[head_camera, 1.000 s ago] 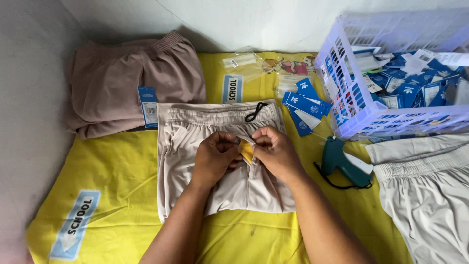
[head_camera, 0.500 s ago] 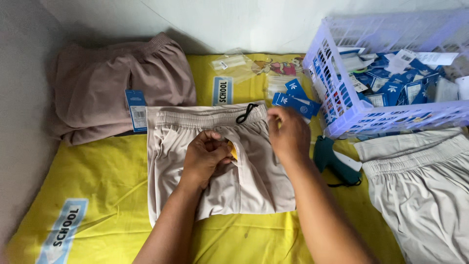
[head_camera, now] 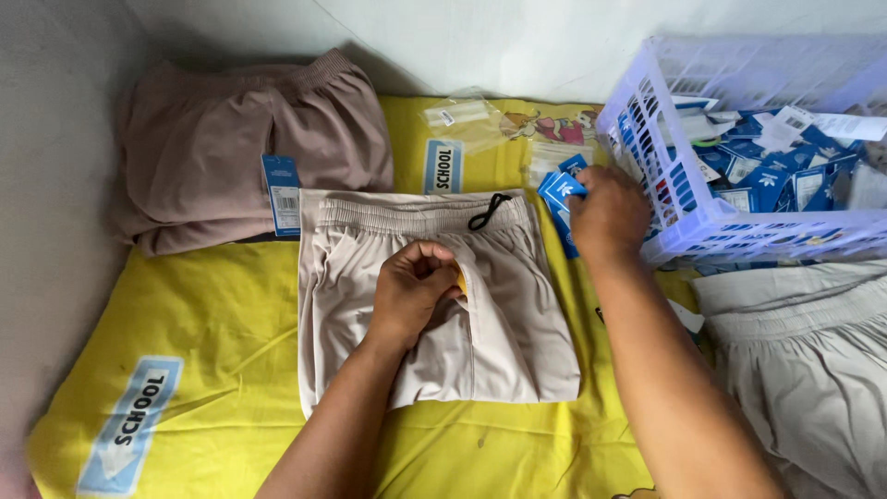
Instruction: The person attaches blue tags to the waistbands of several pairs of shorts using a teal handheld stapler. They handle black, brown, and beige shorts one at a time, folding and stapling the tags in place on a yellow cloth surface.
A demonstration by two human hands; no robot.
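A pair of folded beige shorts (head_camera: 351, 277) with a black drawstring lies flat on a yellow mat (head_camera: 212, 323). My left hand (head_camera: 411, 291) rests on the middle of the shorts and pinches a small yellow tag (head_camera: 461, 282) against the fabric. My right hand (head_camera: 608, 214) is stretched to the right and grips a blue paper tag (head_camera: 560, 189) from a small pile of blue tags beside a lavender plastic basket (head_camera: 684, 222).
The basket holds several blue and white tags. A stack of pinkish-brown shorts (head_camera: 231, 157) with a blue tag lies at upper left. More beige shorts (head_camera: 813, 370) are piled at right. Clear plastic bags (head_camera: 462, 115) lie by the back wall.
My right hand left the yellow tag at the shorts and moved right to the blue tags by the basket. My left hand stayed on the shorts. The view shifted slightly.
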